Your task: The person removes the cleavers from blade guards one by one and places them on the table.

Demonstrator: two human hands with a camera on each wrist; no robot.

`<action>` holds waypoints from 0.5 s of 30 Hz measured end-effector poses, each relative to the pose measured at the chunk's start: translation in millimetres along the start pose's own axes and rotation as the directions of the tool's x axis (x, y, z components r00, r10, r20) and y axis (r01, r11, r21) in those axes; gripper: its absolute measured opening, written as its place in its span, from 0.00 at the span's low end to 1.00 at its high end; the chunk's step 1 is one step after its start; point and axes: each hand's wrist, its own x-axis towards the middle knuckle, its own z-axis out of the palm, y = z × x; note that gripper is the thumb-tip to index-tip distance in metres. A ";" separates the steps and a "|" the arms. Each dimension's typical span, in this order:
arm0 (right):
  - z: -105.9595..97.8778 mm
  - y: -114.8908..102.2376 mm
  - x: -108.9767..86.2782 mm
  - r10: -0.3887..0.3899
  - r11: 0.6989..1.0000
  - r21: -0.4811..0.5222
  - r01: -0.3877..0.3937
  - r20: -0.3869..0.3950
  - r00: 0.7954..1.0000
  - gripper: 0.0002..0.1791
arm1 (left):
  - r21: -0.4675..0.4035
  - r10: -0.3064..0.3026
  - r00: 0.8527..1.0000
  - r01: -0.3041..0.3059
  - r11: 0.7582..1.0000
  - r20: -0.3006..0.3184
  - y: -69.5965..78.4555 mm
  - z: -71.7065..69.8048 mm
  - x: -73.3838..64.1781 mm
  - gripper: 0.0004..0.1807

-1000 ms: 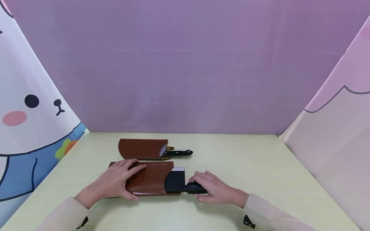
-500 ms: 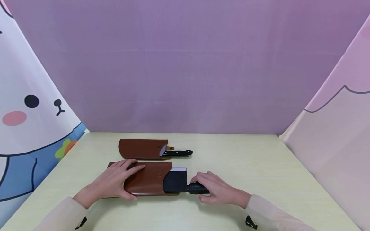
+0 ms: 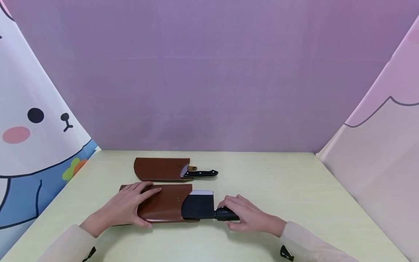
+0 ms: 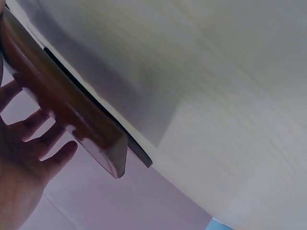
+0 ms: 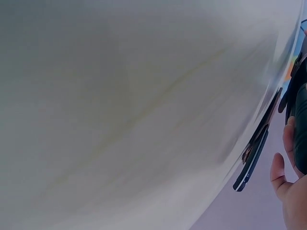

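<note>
A brown leather sheath (image 3: 165, 205) lies in front, with a cleaver (image 3: 199, 206) partly inside it. The cleaver's dark blade with a bright edge strip shows at the sheath's right mouth. My left hand (image 3: 126, 205) grips the sheath's left part, thumb at the near edge, fingers over the top; in the left wrist view the sheath (image 4: 72, 105) lies against the fingers. My right hand (image 3: 252, 217) holds the cleaver's black handle (image 3: 226, 214), its end hidden by the hand. In the right wrist view the handle (image 5: 301, 134) shows at the right edge.
Just behind lies a second brown sheath (image 3: 160, 169), with a knife's black riveted handle (image 3: 203, 174) and a small tan tab (image 3: 192, 168) sticking out rightward. The pale table (image 3: 278, 182) meets a purple backdrop (image 3: 209, 91) at the back.
The cleaver has slid rightward with my right hand, and more of its blade shows. My left hand and the front sheath have shifted slightly left. The rear sheath and knife stayed still.
</note>
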 end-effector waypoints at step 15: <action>-1.7 1.3 -7.1 0.024 0.999 0.023 -0.023 -0.019 1.000 0.23 | 0.010 0.004 1.000 -0.004 1.000 -0.027 -9.6 1.8 -6.9 0.57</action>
